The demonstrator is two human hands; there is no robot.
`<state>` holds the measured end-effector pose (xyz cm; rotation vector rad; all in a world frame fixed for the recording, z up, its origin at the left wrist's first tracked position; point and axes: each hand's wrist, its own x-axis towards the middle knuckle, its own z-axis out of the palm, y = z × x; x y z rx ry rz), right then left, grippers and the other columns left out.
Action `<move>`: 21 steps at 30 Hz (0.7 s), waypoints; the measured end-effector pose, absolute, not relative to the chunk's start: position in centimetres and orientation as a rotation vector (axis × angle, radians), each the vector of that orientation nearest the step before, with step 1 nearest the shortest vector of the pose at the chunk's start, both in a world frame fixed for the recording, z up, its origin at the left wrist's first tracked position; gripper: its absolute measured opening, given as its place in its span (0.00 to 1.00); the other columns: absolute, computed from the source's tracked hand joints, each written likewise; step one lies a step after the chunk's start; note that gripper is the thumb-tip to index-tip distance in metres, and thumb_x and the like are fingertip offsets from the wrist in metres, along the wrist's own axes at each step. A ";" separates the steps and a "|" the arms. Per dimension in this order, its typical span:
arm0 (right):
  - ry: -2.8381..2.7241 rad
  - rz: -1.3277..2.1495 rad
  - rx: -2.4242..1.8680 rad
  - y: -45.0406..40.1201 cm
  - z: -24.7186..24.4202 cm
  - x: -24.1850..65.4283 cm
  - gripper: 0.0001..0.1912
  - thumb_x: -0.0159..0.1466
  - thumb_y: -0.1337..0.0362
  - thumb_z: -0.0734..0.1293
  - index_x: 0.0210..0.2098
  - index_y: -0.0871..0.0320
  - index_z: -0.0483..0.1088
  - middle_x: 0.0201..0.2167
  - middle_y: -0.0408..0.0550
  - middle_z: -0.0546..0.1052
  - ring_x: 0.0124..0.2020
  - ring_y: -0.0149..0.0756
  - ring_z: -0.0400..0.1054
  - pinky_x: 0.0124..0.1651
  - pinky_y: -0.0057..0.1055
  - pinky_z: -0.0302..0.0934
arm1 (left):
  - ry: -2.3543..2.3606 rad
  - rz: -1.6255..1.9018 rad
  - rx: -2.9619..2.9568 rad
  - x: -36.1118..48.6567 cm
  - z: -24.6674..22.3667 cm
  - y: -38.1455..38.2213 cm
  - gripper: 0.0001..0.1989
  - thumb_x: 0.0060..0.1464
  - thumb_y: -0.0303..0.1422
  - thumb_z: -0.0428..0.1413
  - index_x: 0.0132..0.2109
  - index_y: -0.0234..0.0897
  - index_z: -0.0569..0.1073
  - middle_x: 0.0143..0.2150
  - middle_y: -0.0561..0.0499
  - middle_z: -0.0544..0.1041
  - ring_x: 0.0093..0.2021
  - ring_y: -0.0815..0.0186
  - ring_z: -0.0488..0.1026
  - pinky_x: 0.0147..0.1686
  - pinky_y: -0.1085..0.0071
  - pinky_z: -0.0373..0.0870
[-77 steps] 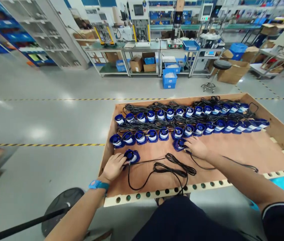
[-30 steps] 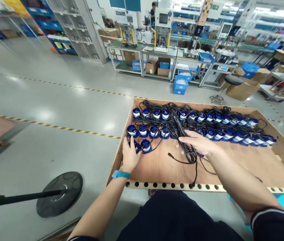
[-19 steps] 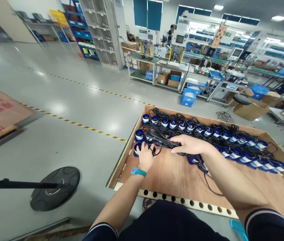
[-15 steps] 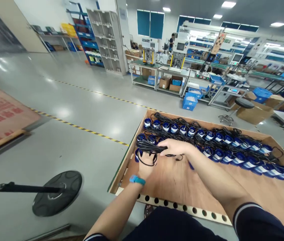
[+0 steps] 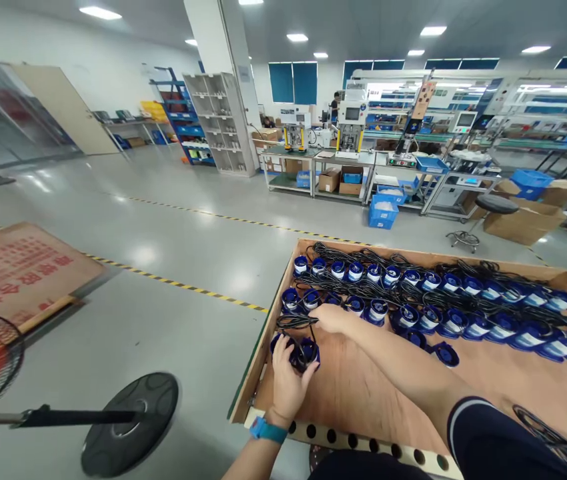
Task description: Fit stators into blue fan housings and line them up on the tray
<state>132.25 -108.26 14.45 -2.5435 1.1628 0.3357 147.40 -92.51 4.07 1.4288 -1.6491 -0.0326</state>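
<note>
My left hand (image 5: 288, 373), with a blue watch on its wrist, is curved around the blue round parts (image 5: 309, 352) at the near left of a wooden crate (image 5: 249, 370). Just beyond it, my right hand (image 5: 328, 319) is closed on a black cable bundle (image 5: 293, 323). Its fingertips are partly hidden. Rows of blue parts with white bands (image 5: 378, 310) stand behind, with black cables (image 5: 363, 288) lying between the rows. Two more blue parts (image 5: 446, 355) sit right of my right forearm.
A fan with a round black base (image 5: 131, 427) stands on the floor at left. Beyond it lies a printed brown board (image 5: 28, 273). A stool (image 5: 496, 205), blue bins (image 5: 382, 212) and workbenches stand past the crate. More cable (image 5: 553, 437) lies at the lower right.
The view has tilted up. The cable bundle has come down behind the near-left blue parts. My left hand has left the cable and is now on those parts.
</note>
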 end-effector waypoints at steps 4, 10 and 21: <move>1.233 0.424 -2.588 -107.5 11.9 134.4 0.11 0.64 0.74 0.65 0.43 0.64 0.79 0.42 0.61 0.81 0.44 0.49 0.77 0.44 0.36 0.68 | -1.796 0.085 1.580 147.2 4.1 -92.3 0.31 0.63 0.36 0.56 0.70 0.36 0.57 0.72 0.28 0.54 0.75 0.41 0.43 0.67 0.33 0.53; 1.151 0.257 -2.685 -107.0 9.2 134.2 0.11 0.66 0.74 0.64 0.44 0.66 0.77 0.42 0.61 0.80 0.49 0.49 0.74 0.54 0.44 0.64 | -2.048 0.151 1.787 147.7 5.3 -93.4 0.29 0.61 0.38 0.58 0.68 0.42 0.66 0.74 0.30 0.52 0.73 0.35 0.50 0.64 0.27 0.52; 1.302 -0.265 -2.695 -103.0 6.5 131.4 0.17 0.71 0.68 0.61 0.56 0.69 0.70 0.59 0.68 0.71 0.64 0.52 0.60 0.66 0.53 0.53 | -2.279 0.348 1.839 147.6 6.4 -97.4 0.34 0.57 0.49 0.61 0.67 0.42 0.67 0.71 0.28 0.59 0.68 0.35 0.59 0.60 0.25 0.53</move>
